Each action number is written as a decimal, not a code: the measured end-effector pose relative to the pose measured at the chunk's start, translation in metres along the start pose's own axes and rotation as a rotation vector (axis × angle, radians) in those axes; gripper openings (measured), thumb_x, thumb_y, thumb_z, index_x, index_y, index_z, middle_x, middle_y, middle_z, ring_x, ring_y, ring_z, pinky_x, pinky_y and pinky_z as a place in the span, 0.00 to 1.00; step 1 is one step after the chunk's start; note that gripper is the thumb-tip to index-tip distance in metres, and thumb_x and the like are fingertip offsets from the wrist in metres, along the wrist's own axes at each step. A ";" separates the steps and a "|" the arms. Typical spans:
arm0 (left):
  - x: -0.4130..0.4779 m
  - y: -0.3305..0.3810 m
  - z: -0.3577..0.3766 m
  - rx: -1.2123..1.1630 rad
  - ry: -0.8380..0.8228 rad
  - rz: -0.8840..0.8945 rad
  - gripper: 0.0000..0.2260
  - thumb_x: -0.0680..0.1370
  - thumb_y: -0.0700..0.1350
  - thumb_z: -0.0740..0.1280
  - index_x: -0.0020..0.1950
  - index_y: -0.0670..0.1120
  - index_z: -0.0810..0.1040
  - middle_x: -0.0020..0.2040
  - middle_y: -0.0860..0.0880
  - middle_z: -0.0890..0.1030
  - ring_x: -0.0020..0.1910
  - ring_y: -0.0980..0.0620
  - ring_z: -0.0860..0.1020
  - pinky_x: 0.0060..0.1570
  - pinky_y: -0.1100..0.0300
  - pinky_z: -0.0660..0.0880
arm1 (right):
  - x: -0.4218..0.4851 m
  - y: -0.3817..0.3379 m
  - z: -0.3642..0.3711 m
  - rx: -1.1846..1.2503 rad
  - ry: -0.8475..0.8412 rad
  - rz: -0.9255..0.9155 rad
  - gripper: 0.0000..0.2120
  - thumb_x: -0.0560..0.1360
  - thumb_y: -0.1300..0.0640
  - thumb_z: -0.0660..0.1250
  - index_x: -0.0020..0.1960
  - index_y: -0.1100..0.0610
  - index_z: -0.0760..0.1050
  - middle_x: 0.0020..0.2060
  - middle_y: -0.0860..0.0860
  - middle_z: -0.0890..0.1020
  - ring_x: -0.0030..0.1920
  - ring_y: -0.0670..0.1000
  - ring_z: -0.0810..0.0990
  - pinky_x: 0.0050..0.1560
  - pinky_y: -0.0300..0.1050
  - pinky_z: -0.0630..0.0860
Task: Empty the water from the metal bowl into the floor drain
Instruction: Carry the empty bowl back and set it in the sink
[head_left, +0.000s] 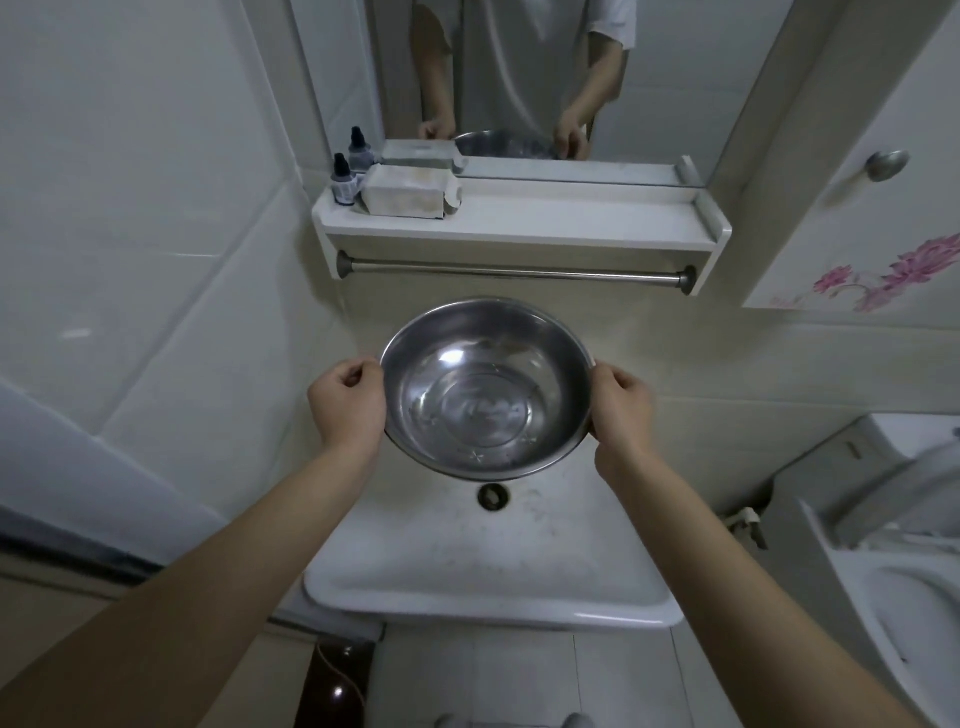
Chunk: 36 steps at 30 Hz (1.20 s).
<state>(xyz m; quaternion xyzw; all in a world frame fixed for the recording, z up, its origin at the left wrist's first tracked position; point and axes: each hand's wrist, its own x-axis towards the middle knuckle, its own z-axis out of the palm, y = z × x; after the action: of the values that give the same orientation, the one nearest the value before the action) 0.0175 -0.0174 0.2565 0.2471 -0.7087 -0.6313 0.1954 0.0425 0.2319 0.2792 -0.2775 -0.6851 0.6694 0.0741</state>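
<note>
Above the sink (493, 597), 2 hands, left hand (347, 402) and right hand (621, 408), grip the metal bowl (485, 387) between them.

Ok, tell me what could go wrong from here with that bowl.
1. The left hand and right hand grip only the rim of the metal bowl, so the water may slosh out if it tips.
2. No floor drain is in view; the bowl hangs over the sink, so carrying it could wet the floor tiles.
3. The towel bar sits close beyond the far rim; lifting may knock it.
</note>
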 end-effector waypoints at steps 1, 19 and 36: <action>0.001 -0.005 -0.001 -0.003 -0.006 -0.011 0.06 0.70 0.42 0.66 0.36 0.44 0.82 0.33 0.49 0.79 0.33 0.54 0.73 0.37 0.59 0.73 | -0.002 0.003 0.001 -0.009 0.007 0.004 0.15 0.74 0.61 0.58 0.30 0.53 0.62 0.27 0.51 0.62 0.33 0.51 0.59 0.34 0.46 0.57; -0.024 -0.075 -0.019 0.000 -0.007 -0.180 0.06 0.72 0.45 0.69 0.44 0.48 0.85 0.37 0.47 0.83 0.35 0.50 0.77 0.36 0.54 0.73 | -0.010 0.064 0.004 -0.117 0.011 0.130 0.20 0.75 0.59 0.57 0.25 0.51 0.59 0.23 0.47 0.61 0.30 0.50 0.59 0.31 0.43 0.58; -0.047 -0.143 -0.023 0.172 -0.023 -0.253 0.08 0.70 0.45 0.63 0.31 0.47 0.76 0.23 0.57 0.71 0.23 0.61 0.66 0.23 0.66 0.65 | -0.008 0.133 0.005 -0.217 0.056 0.225 0.13 0.75 0.58 0.58 0.33 0.57 0.65 0.26 0.50 0.64 0.32 0.51 0.62 0.34 0.45 0.63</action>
<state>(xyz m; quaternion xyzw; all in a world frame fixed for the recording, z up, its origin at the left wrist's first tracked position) 0.0834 -0.0194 0.1198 0.3430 -0.7254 -0.5907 0.0843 0.0841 0.2175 0.1534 -0.3776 -0.7157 0.5874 -0.0128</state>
